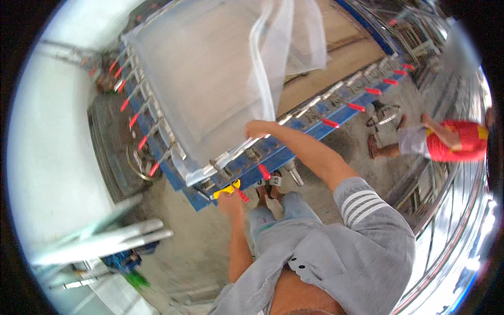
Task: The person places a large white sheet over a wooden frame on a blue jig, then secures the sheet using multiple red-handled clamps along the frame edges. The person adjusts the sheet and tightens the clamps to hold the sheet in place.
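Note:
My left hand (pixel 230 203) is closed around a yellow-handled tool (pixel 227 189) at the near left corner of a blue clamping frame (pixel 312 140). Its exact kind is too blurred to make out. My right hand (pixel 259 128) is closed on the near edge of a translucent white mesh sheet (pixel 205 89), which covers the left part of the frame. Loose folds of the mesh (pixel 270 58) trail away from that hand toward the far side. Between my hands, a red-handled toggle clamp (pixel 264 171) sits on the frame's near side.
More red-handled clamps line the frame's left side (pixel 143 142) and right side (pixel 357 107). Brown board (pixel 352 47) shows beyond the mesh. Another person in a red shirt (pixel 457 140) stands to the right. Blurred pale bars (pixel 110 241) lie at lower left, beside a white wall (pixel 52 131).

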Tool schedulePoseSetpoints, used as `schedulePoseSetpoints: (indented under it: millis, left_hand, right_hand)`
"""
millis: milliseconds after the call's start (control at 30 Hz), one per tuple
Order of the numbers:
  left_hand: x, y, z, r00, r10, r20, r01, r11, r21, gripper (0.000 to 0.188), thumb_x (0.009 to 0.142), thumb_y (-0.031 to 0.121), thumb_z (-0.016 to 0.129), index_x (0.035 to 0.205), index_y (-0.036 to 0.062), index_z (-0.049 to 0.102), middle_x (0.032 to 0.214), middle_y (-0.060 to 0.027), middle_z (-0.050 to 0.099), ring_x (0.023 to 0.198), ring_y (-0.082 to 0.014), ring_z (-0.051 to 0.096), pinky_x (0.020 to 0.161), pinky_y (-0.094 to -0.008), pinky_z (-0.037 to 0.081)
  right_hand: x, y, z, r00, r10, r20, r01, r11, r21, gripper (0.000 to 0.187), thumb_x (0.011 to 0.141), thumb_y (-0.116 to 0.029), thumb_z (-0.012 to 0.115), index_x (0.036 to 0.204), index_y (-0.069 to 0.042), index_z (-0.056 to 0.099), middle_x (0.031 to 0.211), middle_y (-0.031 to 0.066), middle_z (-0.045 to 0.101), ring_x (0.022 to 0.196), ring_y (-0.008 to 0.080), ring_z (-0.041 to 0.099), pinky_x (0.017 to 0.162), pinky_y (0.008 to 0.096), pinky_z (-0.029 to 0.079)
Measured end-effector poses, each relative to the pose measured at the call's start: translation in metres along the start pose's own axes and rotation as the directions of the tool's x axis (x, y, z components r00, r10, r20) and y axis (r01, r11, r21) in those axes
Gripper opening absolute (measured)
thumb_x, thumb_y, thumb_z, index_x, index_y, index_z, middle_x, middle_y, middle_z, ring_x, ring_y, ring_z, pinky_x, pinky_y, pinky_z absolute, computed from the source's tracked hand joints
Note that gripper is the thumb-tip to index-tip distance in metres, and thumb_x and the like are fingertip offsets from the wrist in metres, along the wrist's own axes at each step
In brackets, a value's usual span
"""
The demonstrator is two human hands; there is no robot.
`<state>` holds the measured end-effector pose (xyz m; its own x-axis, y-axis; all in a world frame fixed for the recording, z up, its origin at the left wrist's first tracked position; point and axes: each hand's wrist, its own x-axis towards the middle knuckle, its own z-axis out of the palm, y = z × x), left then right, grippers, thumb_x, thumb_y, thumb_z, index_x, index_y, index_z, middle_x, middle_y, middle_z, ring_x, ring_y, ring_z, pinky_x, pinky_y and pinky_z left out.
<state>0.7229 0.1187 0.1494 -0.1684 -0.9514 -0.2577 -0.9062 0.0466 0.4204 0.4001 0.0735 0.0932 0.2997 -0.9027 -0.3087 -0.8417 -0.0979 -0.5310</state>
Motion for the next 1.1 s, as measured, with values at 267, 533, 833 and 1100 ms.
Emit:
schedulePoseSetpoints:
  millis: [267, 533, 833, 1100]
  left_hand:
    - [0.120, 0.286, 0.035, 0.623, 0.781, -0.043, -0.775, 0.609, -0.169, 0.038, 0.075, 0.034, 0.070, 0.095, 0.0021, 0.065, 0.095, -0.0155, 0.066, 0.091, -0.0300, 0.060, 0.078, -0.0406, 0.047]
    - [0.063, 0.412, 0.186, 0.474, 0.465, 0.748, 0.423, 0.625, -0.657, 0.051, 0.085, 0.045, 0.061, 0.123, 0.0111, 0.052, 0.118, -0.0171, 0.053, 0.106, -0.0255, 0.054, 0.088, -0.0402, 0.047]
    - [0.062, 0.512, 0.278, 0.672, 0.166, 0.722, 0.720, 0.083, -0.689, 0.077, 0.080, 0.061, 0.056, 0.136, 0.0120, 0.039, 0.146, -0.0225, 0.014, 0.138, -0.0329, 0.011, 0.108, -0.0547, 0.015]
    - [0.112, 0.543, 0.334, 0.963, 0.022, 0.270, 0.270, -0.173, -0.947, 0.037, 0.084, 0.023, 0.066, 0.113, 0.0028, 0.054, 0.109, -0.0120, 0.058, 0.104, -0.0245, 0.056, 0.091, -0.0424, 0.047]
  right_hand:
    - [-0.101, -0.146, -0.004, 0.873, 0.268, -0.408, -0.184, 0.955, 0.235, 0.021, 0.080, -0.019, 0.052, 0.083, -0.001, 0.061, 0.076, 0.0221, 0.063, 0.072, 0.0393, 0.062, 0.062, 0.0498, 0.050]
    - [-0.449, -0.099, 0.098, 0.637, 0.672, -0.377, -0.006, 0.494, 0.870, 0.032, 0.088, -0.017, 0.057, 0.118, -0.008, 0.060, 0.116, 0.0069, 0.063, 0.099, 0.0168, 0.062, 0.084, 0.0300, 0.048]
    - [-0.852, -0.040, 0.242, -0.521, 0.850, -0.073, -0.276, -0.087, 0.957, 0.018, 0.085, -0.008, 0.056, 0.094, 0.005, 0.064, 0.078, 0.0101, 0.066, 0.072, 0.0170, 0.061, 0.064, 0.0292, 0.048]
    - [-0.780, 0.108, 0.154, -0.472, 0.881, -0.021, 0.240, 0.151, 0.959, 0.019, 0.091, -0.009, 0.049, 0.097, 0.005, 0.061, 0.077, 0.0114, 0.064, 0.063, 0.0170, 0.061, 0.060, 0.0307, 0.053]
